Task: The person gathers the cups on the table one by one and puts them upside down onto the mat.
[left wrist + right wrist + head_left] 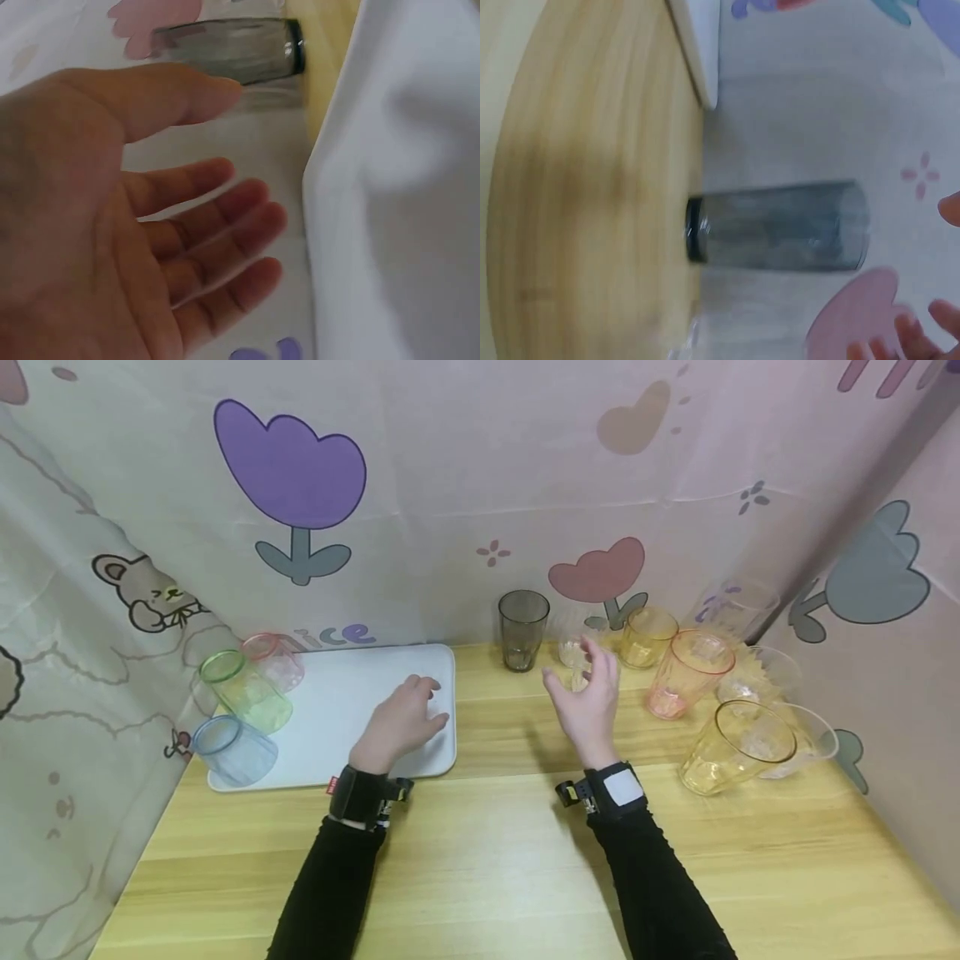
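Observation:
My left hand (426, 702) lies over the right part of a white tray (337, 727), fingers relaxed and holding nothing; whether it touches the tray I cannot tell. In the left wrist view the open left hand (225, 217) faces the tray (405, 187). My right hand (581, 670) is raised above the wooden table (487, 860), fingers loosely spread and empty, just in front of a small clear cup (572, 652). A grey cup (522, 628) stands upright to the left of it, also seen as the grey cup (232, 49) and the grey cup (780, 225). My fingertips (907, 330) show at the right wrist view's edge.
On the tray's left side sit a green cup (243, 689), a pink cup (273, 660) and a blue cup (232, 750). At the right back stand a yellow cup (647, 637), an orange cup (686, 672), a larger yellow cup (738, 747) and several clear ones. Cloth walls close in three sides.

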The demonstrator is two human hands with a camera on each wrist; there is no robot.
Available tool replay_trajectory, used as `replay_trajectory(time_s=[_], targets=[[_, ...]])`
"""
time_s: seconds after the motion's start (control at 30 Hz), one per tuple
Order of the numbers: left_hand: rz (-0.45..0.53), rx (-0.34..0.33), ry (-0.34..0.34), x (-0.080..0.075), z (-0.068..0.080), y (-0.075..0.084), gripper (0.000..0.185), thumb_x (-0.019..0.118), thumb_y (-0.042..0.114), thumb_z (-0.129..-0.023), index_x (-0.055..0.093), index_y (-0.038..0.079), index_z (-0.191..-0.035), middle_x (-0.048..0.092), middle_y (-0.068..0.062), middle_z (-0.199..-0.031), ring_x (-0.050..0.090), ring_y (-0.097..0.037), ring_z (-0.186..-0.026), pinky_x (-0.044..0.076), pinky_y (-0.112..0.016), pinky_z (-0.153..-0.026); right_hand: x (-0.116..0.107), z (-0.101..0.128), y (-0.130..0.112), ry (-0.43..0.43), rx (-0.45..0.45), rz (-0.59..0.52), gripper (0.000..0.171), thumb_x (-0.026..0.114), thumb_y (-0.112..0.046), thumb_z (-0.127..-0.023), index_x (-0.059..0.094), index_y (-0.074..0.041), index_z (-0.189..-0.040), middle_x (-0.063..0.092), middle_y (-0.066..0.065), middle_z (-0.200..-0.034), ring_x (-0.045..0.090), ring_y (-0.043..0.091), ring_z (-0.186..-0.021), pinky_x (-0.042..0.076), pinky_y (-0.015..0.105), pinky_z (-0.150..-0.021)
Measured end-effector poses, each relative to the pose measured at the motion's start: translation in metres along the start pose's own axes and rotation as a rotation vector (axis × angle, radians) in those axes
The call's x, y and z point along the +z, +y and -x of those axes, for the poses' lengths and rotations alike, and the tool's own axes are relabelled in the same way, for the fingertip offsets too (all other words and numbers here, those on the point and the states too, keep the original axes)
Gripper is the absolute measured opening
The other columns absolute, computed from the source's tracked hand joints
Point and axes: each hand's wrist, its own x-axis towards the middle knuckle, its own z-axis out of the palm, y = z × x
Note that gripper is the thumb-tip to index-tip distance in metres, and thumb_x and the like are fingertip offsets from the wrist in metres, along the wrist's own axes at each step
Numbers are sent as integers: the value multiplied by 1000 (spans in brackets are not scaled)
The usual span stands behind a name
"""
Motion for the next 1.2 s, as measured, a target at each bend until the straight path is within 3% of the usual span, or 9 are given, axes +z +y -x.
replay_trajectory(time_s=[0.2,0.37,0.77,1.03,1.2], targets=[[26,-79,-89,13,-8,8,56,71,27,-96,54,0,-142,58,-19,-131,61,-31,-112,58,-46,-88,-10,-9,23,36,127,82,105,87,-24,-79,25,-5,-162,28,20,-163,24,36,-150,25,56,-123],[47,-134,-128,19,-11,13,57,72,24,-92,55,-1,-140,59,-19,-127,61,-32,-107,59,-44,-83,-17,-16,37,4,227,97,117,88,-24,-80,10,-7,-166,13,22,-170,14,35,-156,17,53,-127],[55,-163,-127,26,-11,16,58,74,23,-89,57,-2,-138,57,-19,-129,59,-32,-110,58,-47,-86,-21,-22,56,-84,350,12,119,86,-17,-83,1,-6,-166,23,24,-166,25,38,-153,20,48,-127],[49,-146,-123,31,-15,19,46,75,21,-87,61,-3,-124,57,-16,-115,58,-30,-99,58,-44,-78,-22,-21,68,-122,383,7,98,81,-13,-87,19,0,-161,36,26,-159,33,43,-148,27,52,-124],[69,-155,-122,31,-15,17,48,76,22,-87,62,-1,-126,57,-15,-118,58,-29,-100,58,-44,-80,-21,-20,70,-137,400,8,90,77,-12,-90,22,1,-159,40,26,-155,38,42,-143,33,52,-120]])
